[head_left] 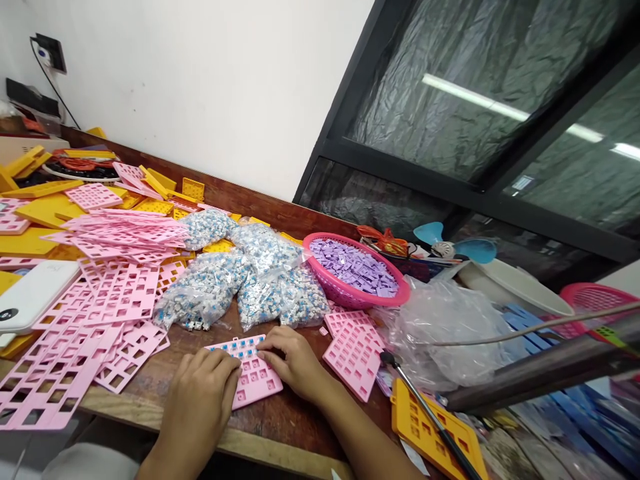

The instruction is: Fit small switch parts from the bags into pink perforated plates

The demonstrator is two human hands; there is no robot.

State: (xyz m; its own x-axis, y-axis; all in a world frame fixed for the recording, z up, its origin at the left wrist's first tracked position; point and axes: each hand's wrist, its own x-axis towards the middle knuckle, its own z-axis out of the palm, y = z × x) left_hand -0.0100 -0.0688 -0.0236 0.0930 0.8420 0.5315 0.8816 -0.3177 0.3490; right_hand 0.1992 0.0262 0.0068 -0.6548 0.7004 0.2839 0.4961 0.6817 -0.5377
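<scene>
A small pink keyboard plate [255, 377] lies on the wooden table [280, 420] in front of me, with blue switches set along its top row. My left hand [203, 393] rests curled on the plate's left edge. My right hand [293, 360] lies on its upper right corner with the fingers bent down onto the switches. Just behind the plate sit several clear bags of blue and white switches [250, 277].
Stacks of pink plates [100, 293] and yellow plates [40, 207] cover the left side. A pink basket of purple keycaps [357, 273] stands behind, another pink plate [353, 353] to the right, crumpled clear plastic [445, 327], a yellow plate [435, 427] and a dark rod [430, 413] further right.
</scene>
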